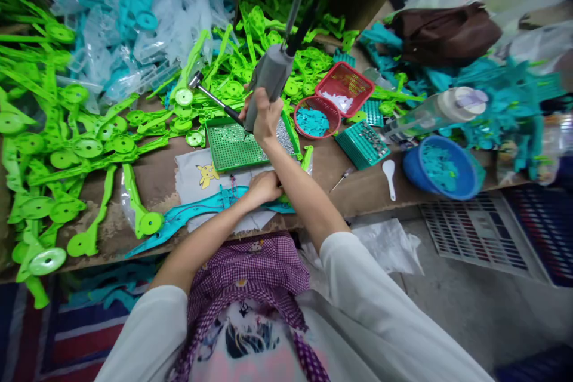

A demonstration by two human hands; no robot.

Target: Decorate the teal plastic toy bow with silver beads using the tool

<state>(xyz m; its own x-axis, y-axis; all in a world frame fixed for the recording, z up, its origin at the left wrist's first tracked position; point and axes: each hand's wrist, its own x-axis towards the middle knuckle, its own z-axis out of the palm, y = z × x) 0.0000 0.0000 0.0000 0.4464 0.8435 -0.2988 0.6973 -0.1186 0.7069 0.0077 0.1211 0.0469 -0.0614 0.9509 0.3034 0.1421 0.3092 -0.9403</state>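
Observation:
My right hand (267, 114) is closed around a grey power screwdriver (271, 74) hanging from above. A small hammer (219, 99) with a metal head and black handle sticks out leftward from the same hand. Below, my left hand (265, 186) grips a long teal plastic part (188, 213) lying on a cloth (185, 170) with a yellow cartoon figure. My right forearm hides some of the left fingers. Thin dark wires and a small red piece show on the teal part. Just behind is a green tray (228, 155) holding small metal pieces, probably screws.
Bright green plastic parts (87, 148) pile up on the left and back. Clear and teal parts (165, 18) lie behind. To the right are red baskets (316, 108), a teal rack (362, 144), a thin screwdriver (342, 179), a white spoon (389, 179), a blue bowl (409, 161) and a bottle (436, 108).

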